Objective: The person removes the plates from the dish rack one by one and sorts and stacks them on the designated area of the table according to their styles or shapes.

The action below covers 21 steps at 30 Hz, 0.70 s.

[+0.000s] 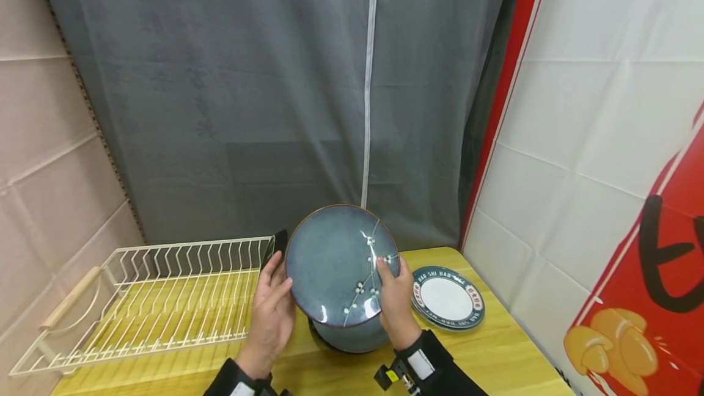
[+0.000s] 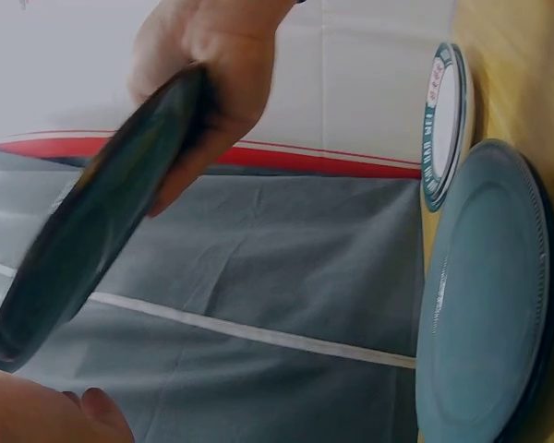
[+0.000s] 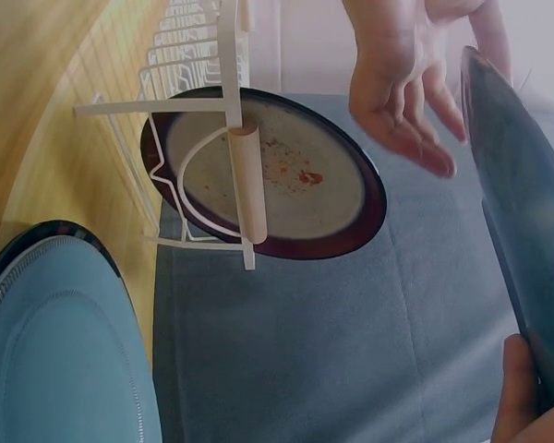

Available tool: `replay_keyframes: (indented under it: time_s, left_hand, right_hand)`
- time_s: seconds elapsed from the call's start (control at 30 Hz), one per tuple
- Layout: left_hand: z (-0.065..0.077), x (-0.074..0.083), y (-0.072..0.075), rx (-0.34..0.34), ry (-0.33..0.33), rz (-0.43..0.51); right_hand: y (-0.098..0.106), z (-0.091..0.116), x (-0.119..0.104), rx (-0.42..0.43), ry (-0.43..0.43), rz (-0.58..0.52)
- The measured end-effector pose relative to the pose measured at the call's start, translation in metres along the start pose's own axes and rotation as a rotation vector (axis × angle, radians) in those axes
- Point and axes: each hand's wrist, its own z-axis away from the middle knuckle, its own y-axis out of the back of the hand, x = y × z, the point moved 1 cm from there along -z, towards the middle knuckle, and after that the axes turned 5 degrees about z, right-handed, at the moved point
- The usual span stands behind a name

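My right hand (image 1: 397, 298) grips a round blue-grey plate (image 1: 335, 267) with a white blossom branch by its right edge, thumb on its face. The plate is held up, tilted towards the head camera. At its left edge is my left hand (image 1: 273, 313), fingers extended and palm turned to the rim; in the right wrist view these fingers (image 3: 415, 138) hang loosely beside the plate. Below lies another blue plate (image 2: 485, 305) on the table, mostly covered by the held one in the head view but plain in both wrist views.
On the left stands a white wire dish rack (image 1: 181, 338) with a wooden handle (image 1: 71, 298). A dark-rimmed plate (image 3: 323, 245) stands upright in its right end. To the right lie stacked white plates with green lettered rims (image 1: 448, 298). A grey curtain (image 1: 247, 109) hangs behind.
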Motion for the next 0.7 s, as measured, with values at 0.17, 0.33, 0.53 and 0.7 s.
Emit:
replay_keyframes:
  time_s: [0.17,0.33,0.53,0.7]
  left_hand:
    - [0.002,0.008,0.009,-0.055,-0.056,0.016]
    - [0.004,0.017,0.016,-0.033,-0.099,-0.016]
    - [0.006,0.026,0.025,-0.024,-0.141,-0.040]
    - [0.007,0.031,0.032,-0.036,-0.175,-0.059]
  right_hand:
    - [0.003,-0.003,0.005,0.026,-0.007,-0.006]
    - [0.009,-0.006,0.014,0.055,-0.016,0.001]
    - [0.018,-0.010,0.028,0.094,-0.027,0.009]
    - [0.024,-0.013,0.041,0.124,-0.030,0.046]
